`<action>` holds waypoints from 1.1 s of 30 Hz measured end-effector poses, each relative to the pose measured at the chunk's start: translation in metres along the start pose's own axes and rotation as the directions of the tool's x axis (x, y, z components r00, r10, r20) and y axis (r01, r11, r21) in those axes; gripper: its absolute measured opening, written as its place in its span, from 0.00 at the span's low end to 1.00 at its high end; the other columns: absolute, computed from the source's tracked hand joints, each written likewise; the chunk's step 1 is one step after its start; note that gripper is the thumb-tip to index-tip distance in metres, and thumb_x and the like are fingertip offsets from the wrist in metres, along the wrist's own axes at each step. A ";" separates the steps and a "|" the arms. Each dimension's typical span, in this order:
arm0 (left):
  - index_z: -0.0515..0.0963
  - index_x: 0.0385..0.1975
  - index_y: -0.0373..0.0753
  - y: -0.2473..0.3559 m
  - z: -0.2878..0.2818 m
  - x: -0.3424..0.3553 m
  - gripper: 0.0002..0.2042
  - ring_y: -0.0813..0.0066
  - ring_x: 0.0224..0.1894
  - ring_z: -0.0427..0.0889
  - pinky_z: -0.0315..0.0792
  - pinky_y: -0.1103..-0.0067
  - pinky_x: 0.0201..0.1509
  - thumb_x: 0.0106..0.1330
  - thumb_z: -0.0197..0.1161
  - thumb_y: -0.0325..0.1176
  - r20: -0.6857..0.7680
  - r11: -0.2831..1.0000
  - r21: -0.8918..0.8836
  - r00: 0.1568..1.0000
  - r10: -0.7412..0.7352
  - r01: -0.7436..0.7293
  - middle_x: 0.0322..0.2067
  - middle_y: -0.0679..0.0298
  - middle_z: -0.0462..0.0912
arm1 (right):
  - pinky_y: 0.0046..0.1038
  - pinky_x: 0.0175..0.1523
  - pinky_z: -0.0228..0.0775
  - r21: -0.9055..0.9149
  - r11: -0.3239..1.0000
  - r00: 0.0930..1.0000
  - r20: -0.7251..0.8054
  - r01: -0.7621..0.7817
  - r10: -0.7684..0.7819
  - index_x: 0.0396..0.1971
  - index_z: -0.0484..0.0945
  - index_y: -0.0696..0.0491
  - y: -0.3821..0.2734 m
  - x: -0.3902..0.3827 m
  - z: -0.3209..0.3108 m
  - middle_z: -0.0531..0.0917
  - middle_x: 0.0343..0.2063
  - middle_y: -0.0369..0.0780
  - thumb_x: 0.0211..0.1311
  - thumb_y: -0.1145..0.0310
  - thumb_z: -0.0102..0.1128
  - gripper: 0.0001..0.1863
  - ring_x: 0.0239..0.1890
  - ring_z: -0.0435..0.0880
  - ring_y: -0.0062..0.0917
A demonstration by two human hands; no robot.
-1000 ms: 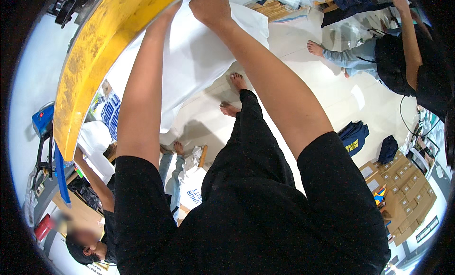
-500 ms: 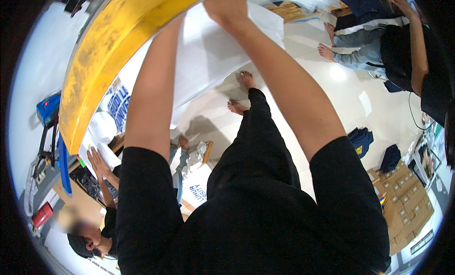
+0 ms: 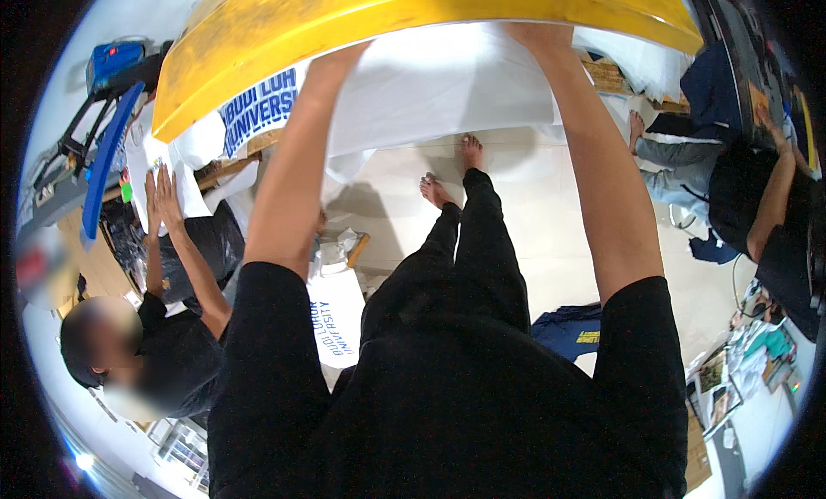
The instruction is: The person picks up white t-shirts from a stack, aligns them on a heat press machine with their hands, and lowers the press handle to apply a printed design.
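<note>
Both my arms reach forward beneath a wide, scuffed yellow panel (image 3: 413,10) that spans the top of the view. My left hand (image 3: 344,58) and my right hand (image 3: 542,36) show only near the wrists; the panel's edge covers their fingers. Between and below them spreads a white cloth (image 3: 439,90), its lower edge hanging towards the floor. Whether either hand grips this cloth is hidden. Beside my left forearm lies white fabric with large blue lettering (image 3: 258,112).
At left, a co-worker's hands (image 3: 163,198) rest flat on white material next to a blue bar (image 3: 112,163). Another person's arm (image 3: 774,189) reaches in at right. White printed fabric (image 3: 337,314) and dark blue printed fabric (image 3: 568,331) lie low, on either side of my legs.
My view has turned, so the yellow panel now lies more level across the top. My hands appear farther apart, and the right one is now partly covered by the panel.
</note>
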State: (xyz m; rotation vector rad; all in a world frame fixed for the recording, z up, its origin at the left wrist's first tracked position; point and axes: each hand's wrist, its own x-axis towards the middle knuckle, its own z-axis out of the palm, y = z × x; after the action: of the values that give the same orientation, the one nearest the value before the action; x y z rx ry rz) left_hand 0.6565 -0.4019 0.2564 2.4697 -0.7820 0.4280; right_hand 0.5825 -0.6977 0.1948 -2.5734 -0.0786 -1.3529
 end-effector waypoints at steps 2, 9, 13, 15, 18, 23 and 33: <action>0.75 0.64 0.36 -0.037 -0.017 -0.015 0.23 0.41 0.65 0.73 0.66 0.59 0.71 0.78 0.54 0.44 0.046 0.992 0.103 0.996 -0.080 0.074 0.60 0.40 0.78 | 0.44 0.68 0.67 -0.099 0.995 0.998 0.063 0.015 -0.009 0.62 0.78 0.49 0.020 -0.007 0.006 0.81 0.59 0.45 0.71 0.53 0.62 0.25 0.62 0.79 0.44; 0.75 0.63 0.34 -0.072 -0.005 -0.034 0.23 0.38 0.64 0.73 0.66 0.57 0.70 0.79 0.51 0.45 0.155 0.975 0.190 0.977 -0.149 0.119 0.58 0.38 0.79 | 0.44 0.62 0.74 -0.205 0.977 0.830 0.535 -0.052 0.156 0.58 0.83 0.47 0.002 0.039 -0.023 0.86 0.54 0.46 0.70 0.54 0.60 0.22 0.57 0.83 0.44; 0.75 0.63 0.34 -0.081 -0.014 -0.042 0.23 0.37 0.63 0.74 0.66 0.56 0.70 0.79 0.50 0.45 0.161 0.974 0.169 0.970 -0.180 0.153 0.57 0.37 0.79 | 0.43 0.63 0.73 -0.055 0.991 0.831 0.542 -0.119 0.130 0.61 0.80 0.50 0.019 0.032 -0.038 0.83 0.59 0.50 0.72 0.54 0.57 0.23 0.60 0.81 0.47; 0.75 0.63 0.33 -0.100 -0.033 -0.071 0.24 0.36 0.63 0.74 0.66 0.56 0.70 0.80 0.49 0.46 0.093 0.966 0.128 0.967 -0.236 0.224 0.57 0.36 0.79 | 0.43 0.64 0.72 -0.027 0.948 0.791 0.544 -0.317 0.280 0.62 0.78 0.54 -0.004 0.036 -0.074 0.81 0.61 0.53 0.74 0.52 0.56 0.26 0.62 0.80 0.48; 0.73 0.63 0.29 -0.029 -0.075 -0.108 0.27 0.42 0.65 0.74 0.68 0.58 0.67 0.77 0.55 0.49 -0.040 0.918 -0.172 0.929 -0.369 0.357 0.63 0.37 0.75 | 0.44 0.64 0.71 -0.047 0.768 0.662 0.475 -0.639 0.580 0.63 0.76 0.60 -0.007 0.017 -0.125 0.79 0.62 0.56 0.75 0.48 0.54 0.31 0.63 0.80 0.48; 0.68 0.68 0.23 -0.005 -0.077 -0.180 0.37 0.47 0.69 0.72 0.63 0.63 0.71 0.80 0.43 0.58 0.176 0.562 -0.438 0.680 -0.711 0.702 0.66 0.39 0.73 | 0.46 0.64 0.71 -0.158 0.110 -0.030 0.690 -0.981 0.724 0.65 0.74 0.59 0.007 -0.025 -0.166 0.82 0.57 0.51 0.72 0.35 0.50 0.41 0.61 0.80 0.42; 0.69 0.69 0.29 -0.003 -0.091 -0.205 0.35 0.68 0.67 0.76 0.67 0.75 0.70 0.81 0.49 0.59 0.656 -0.373 -0.711 0.372 -0.656 0.596 0.66 0.57 0.77 | 0.33 0.61 0.79 0.069 -0.531 -0.181 0.896 -0.845 0.405 0.66 0.74 0.50 -0.002 -0.053 -0.165 0.82 0.59 0.41 0.74 0.48 0.59 0.29 0.57 0.83 0.27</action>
State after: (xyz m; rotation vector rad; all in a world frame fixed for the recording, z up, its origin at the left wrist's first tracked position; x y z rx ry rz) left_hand 0.4845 -0.2589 0.2407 1.0963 0.5545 -0.4472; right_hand 0.4191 -0.7306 0.2412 -0.9539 0.8266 0.2227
